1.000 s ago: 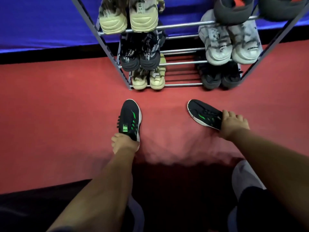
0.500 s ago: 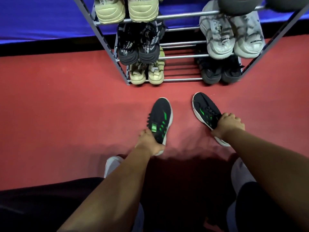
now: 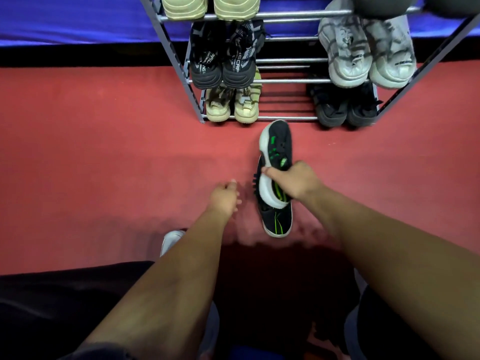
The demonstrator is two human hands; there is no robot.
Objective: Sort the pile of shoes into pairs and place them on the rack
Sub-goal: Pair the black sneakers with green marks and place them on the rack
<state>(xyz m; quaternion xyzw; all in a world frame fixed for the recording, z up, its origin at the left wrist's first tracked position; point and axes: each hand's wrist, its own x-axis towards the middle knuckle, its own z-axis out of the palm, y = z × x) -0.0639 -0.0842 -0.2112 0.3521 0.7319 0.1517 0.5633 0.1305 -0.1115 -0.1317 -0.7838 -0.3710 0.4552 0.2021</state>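
Note:
Two black sneakers with green stripes and white soles are stacked together above the red floor, just in front of the rack. My right hand grips both: the upper shoe points its toe toward the rack, the lower shoe sticks out toward me. My left hand hovers just left of them, fingers loosely apart, holding nothing. The metal shoe rack stands ahead with its bottom shelf bare in the middle.
The rack holds beige sneakers and black sneakers on the bottom shelf, black printed sneakers and white sneakers above, more pairs on top. A blue wall runs behind. My white shoe rests on the red carpet.
My left hand brought its sneaker rightward to the other one and let go. My right hand now holds both shoes together, closer to the rack's front.

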